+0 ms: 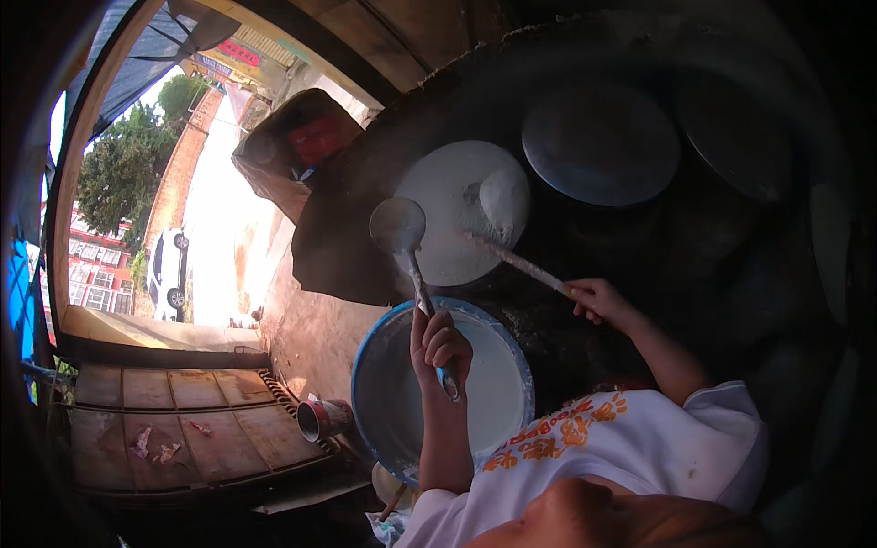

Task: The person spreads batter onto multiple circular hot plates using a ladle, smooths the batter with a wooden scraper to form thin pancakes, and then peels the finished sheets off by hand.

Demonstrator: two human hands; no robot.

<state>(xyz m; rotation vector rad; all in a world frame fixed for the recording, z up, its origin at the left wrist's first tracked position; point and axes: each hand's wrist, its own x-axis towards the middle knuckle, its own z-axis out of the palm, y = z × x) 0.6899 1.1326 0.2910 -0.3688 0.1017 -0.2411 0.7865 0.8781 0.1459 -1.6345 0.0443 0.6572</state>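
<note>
My left hand (442,346) is closed round the handle of a metal ladle (397,225), whose round bowl overlaps the left edge of a round griddle (431,181) coated with pale batter. A thicker white mound (500,198) lies on the griddle's right part. My right hand (596,301) grips a batter-smeared stick (527,266), its far end over the coated griddle. Below the ladle, a large blue-rimmed basin (366,342) holds whitish liquid, partly hidden by my left forearm.
A bare round griddle (601,147) sits to the right, with another dim round plate (736,147) beyond. A small red-sided can (323,419) stands by the basin, near a tiled surface (233,438). A covered container (301,151) with something red is at upper left.
</note>
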